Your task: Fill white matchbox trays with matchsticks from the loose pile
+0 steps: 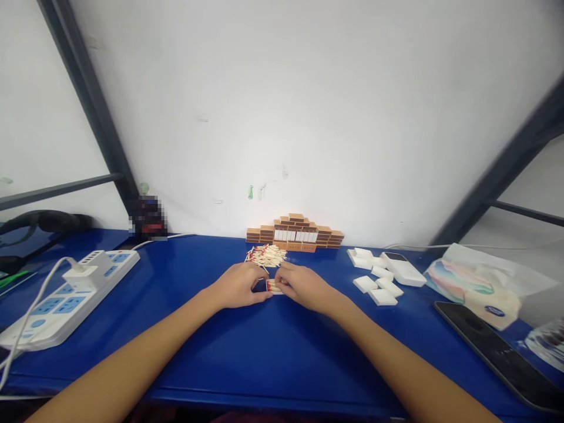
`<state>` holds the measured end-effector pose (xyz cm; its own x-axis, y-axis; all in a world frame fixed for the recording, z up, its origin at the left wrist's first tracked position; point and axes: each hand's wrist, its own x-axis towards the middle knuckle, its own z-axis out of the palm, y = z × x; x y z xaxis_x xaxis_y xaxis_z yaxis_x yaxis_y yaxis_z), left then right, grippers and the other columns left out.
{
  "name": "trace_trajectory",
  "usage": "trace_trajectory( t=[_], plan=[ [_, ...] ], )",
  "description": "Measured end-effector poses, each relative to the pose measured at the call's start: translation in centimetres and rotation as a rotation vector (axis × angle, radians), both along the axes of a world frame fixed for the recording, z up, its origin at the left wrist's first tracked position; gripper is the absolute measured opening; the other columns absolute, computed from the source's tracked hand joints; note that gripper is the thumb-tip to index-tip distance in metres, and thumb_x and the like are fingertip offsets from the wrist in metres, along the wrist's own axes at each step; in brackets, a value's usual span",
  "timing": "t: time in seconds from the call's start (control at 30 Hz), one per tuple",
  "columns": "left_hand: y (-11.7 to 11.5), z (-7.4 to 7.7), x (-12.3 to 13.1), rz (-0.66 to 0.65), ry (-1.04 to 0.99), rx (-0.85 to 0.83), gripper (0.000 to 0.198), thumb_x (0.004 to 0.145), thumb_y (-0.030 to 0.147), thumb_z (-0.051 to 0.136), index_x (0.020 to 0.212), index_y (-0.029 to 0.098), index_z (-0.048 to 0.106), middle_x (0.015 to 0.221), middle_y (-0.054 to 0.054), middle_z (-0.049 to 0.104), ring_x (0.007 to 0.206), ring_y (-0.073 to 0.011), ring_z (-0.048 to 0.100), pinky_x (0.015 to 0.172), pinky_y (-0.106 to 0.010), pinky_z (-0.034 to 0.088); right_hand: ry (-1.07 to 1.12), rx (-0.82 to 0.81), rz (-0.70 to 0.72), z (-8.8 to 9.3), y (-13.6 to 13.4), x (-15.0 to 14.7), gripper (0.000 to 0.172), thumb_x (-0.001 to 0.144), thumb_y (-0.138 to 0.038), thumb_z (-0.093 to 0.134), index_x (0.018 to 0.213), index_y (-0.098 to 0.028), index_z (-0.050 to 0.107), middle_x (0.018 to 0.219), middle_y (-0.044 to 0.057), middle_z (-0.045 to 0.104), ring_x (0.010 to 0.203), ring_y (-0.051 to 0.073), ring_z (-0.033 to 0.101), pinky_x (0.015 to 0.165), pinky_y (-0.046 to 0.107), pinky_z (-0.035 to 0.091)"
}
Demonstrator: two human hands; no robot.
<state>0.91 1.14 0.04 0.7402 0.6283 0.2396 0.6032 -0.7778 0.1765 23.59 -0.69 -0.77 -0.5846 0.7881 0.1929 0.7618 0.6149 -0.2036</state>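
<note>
Between my hands a small white matchbox tray (269,286) lies on the blue desk, holding red-tipped matches. My left hand (240,285) closes round its left end, with the thumb at the near side. At the right end, the curled fingers of my right hand (304,286) press on the tray and its matches and hide part of them. Just beyond my fingertips is a loose pile of matches (268,255). Behind the pile stands a stepped stack of brown matchboxes (295,232), with a row of white box ends in the middle.
Several white trays (383,296) lie to the right, beside a white device with a dark screen (403,270). Farther right are a tissue pack (480,282) and a black phone (493,346). A power strip (61,305) with a plugged-in charger lies left on the blue desk (264,352).
</note>
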Motion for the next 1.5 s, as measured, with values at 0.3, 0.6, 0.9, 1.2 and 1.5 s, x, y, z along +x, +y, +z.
trace_trajectory(
  t=[0.3,0.6,0.9,1.2,1.5],
  plan=[
    [0.0,-0.1,0.1,0.004,-0.005,-0.013,0.026,0.089,0.045,0.065,0.087,0.020,0.066,0.076,0.000,0.065,0.068,-0.0167,0.058,0.062,-0.028,0.036,-0.152,0.089,-0.043,0.1,-0.1,-0.3,0.014,0.101,-0.019,0.053,0.095,-0.017,0.065,0.096,0.005,0.063,0.077,0.014,0.058,0.064,0.027,0.032],
    [0.1,-0.2,0.0,0.002,-0.013,-0.008,0.026,0.088,0.045,0.067,0.085,0.020,0.066,0.078,-0.001,0.066,0.069,-0.0168,0.058,0.062,-0.029,0.036,-0.063,0.032,-0.027,-0.2,0.2,-0.1,0.012,0.103,-0.021,0.052,0.099,-0.018,0.063,0.102,0.004,0.063,0.081,0.014,0.058,0.066,0.025,0.032],
    [-0.1,-0.1,0.1,0.009,-0.043,0.000,0.027,0.087,0.045,0.067,0.078,0.020,0.061,0.073,-0.001,0.063,0.073,-0.0177,0.058,0.066,-0.029,0.038,-0.038,0.012,-0.055,0.4,-0.1,-0.4,0.011,0.095,-0.012,0.056,0.092,-0.018,0.064,0.094,0.003,0.064,0.079,0.013,0.056,0.066,0.026,0.031],
    [0.2,-0.2,-0.1,0.008,-0.027,-0.014,0.027,0.085,0.046,0.068,0.080,0.020,0.063,0.076,-0.001,0.065,0.074,-0.0175,0.058,0.067,-0.029,0.039,0.110,-0.034,0.010,0.8,-0.3,0.2,0.006,0.094,-0.016,0.061,0.092,-0.019,0.067,0.087,0.002,0.063,0.079,0.014,0.056,0.069,0.024,0.034],
    [0.1,-0.1,0.1,0.003,-0.021,-0.013,0.024,0.084,0.044,0.069,0.083,0.020,0.065,0.076,-0.001,0.065,0.075,-0.0178,0.059,0.066,-0.028,0.038,0.134,-0.040,0.024,0.4,-0.2,-0.1,0.004,0.096,-0.020,0.065,0.095,-0.019,0.069,0.091,0.002,0.063,0.082,0.014,0.057,0.070,0.023,0.035]
  ],
)
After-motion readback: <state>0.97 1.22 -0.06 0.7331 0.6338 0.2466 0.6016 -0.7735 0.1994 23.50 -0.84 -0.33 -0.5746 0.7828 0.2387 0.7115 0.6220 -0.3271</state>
